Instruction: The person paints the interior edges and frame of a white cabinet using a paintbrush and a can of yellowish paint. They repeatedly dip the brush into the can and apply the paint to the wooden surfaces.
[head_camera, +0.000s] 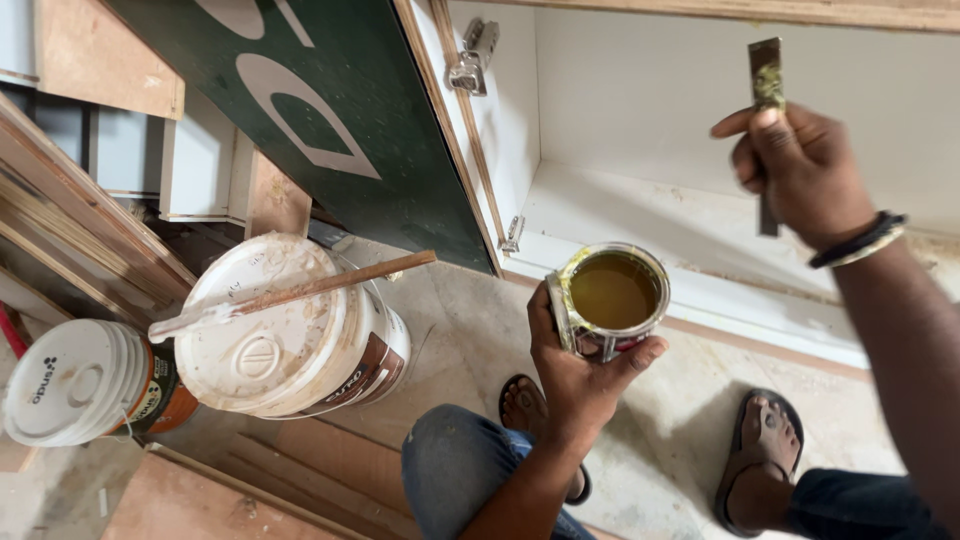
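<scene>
My left hand (578, 375) grips an open metal tin (610, 300) from below; the tin holds a yellow-brown liquid, with smears on its rim. My right hand (800, 170) is raised inside the open white cabinet (640, 110) and is closed around a flat narrow metal blade (767, 85) that has yellowish residue near its tip. A dark band sits on my right wrist. The tin hovers over the floor just in front of the cabinet's bottom edge.
The cabinet door (330, 110), dark green with white shapes, stands open to the left on metal hinges (472, 60). A large white lidded bucket (290, 335) with a wooden stick (300, 292) across it and a smaller bucket (85, 385) stand at left. Wood planks lie around. My sandalled feet (765, 450) rest on the dusty floor.
</scene>
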